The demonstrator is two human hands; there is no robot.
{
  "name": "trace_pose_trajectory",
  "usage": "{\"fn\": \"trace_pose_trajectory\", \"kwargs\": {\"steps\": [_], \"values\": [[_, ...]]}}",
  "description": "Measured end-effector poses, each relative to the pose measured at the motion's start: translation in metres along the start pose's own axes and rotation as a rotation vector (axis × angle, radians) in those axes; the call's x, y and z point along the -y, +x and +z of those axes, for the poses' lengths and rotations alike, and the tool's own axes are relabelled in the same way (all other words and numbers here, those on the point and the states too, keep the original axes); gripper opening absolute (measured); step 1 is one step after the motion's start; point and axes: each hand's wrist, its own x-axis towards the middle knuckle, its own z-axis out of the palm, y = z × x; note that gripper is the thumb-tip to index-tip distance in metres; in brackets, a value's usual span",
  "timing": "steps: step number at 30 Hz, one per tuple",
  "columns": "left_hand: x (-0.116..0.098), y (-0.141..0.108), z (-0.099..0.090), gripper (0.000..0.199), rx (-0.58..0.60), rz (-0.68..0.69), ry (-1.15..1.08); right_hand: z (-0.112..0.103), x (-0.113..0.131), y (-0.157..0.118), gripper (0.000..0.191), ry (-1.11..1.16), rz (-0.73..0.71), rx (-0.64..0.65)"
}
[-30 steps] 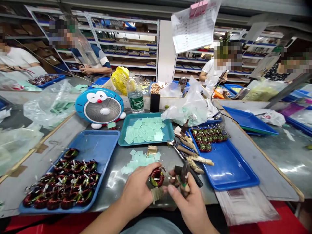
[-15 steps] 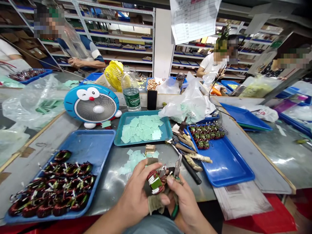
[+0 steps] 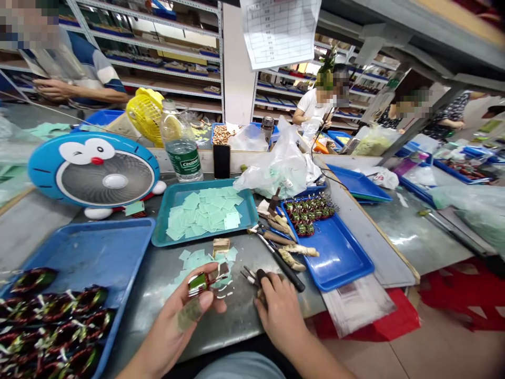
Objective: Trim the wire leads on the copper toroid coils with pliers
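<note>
My left hand point(image 3: 179, 316) pinches a wound coil point(image 3: 198, 284) with a green core, dark red wire and white leads, held up over the metal table. Tape is wrapped round the thumb. To its right, my right hand point(image 3: 280, 310) rests low at the table top, its curled fingers on a dark-handled tool point(image 3: 261, 279) whose metal tips point to the left. The two hands are apart. Beyond them lies a small wooden block point(image 3: 221, 245) among loose pale green sheets point(image 3: 193, 261).
Many coils fill a blue tray point(image 3: 130, 231) at left. A teal tray point(image 3: 158, 226) holds green sheets. Smaller coils occupy a blue tray point(image 3: 339, 258) at right, beside several tools point(image 3: 292, 271). A fan point(image 3: 94, 171) and bottle point(image 3: 181, 147) stand behind. Other people sit farther off.
My hands have moved apart. The left one keeps the coil, while the right one has moved away from it and down to the table. The view has shifted to the right.
</note>
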Motion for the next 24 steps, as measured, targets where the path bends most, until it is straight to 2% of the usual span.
{"fn": "trace_pose_trajectory", "kwargs": {"steps": [3, 5, 7, 10, 12, 17, 21, 24], "values": [[0.002, -0.001, 0.001, 0.056, -0.011, 0.034, 0.098, -0.008, -0.007, 0.015, 0.021, -0.139, -0.109, -0.033], [0.000, -0.002, -0.002, 0.055, -0.019, 0.070, 0.165, -0.024, -0.025, 0.031, 0.026, -0.381, -0.190, -0.121], [-0.003, -0.003, -0.006, 0.056, 0.004, 0.106, 0.227, -0.041, -0.047, 0.051, 0.030, -0.430, -0.198, -0.139], [-0.007, -0.004, -0.013, 0.061, 0.111, 0.122, 0.280, -0.056, -0.074, 0.075, 0.026, -0.445, -0.248, -0.091], [-0.009, -0.005, -0.016, 0.060, 0.155, 0.137, 0.280, -0.058, -0.085, 0.083, 0.027, -0.433, -0.276, -0.062], [-0.007, -0.007, -0.018, 0.049, 0.125, 0.196, 0.167, -0.060, -0.092, 0.094, 0.040, -0.311, -0.290, -0.051], [-0.006, -0.008, -0.020, 0.061, 0.168, 0.113, -0.019, -0.073, -0.088, 0.089, 0.042, -0.157, -0.243, -0.106], [-0.010, -0.008, -0.020, 0.069, 0.246, 0.055, 0.009, -0.087, -0.077, 0.072, 0.044, 0.007, -0.130, -0.198]]}}
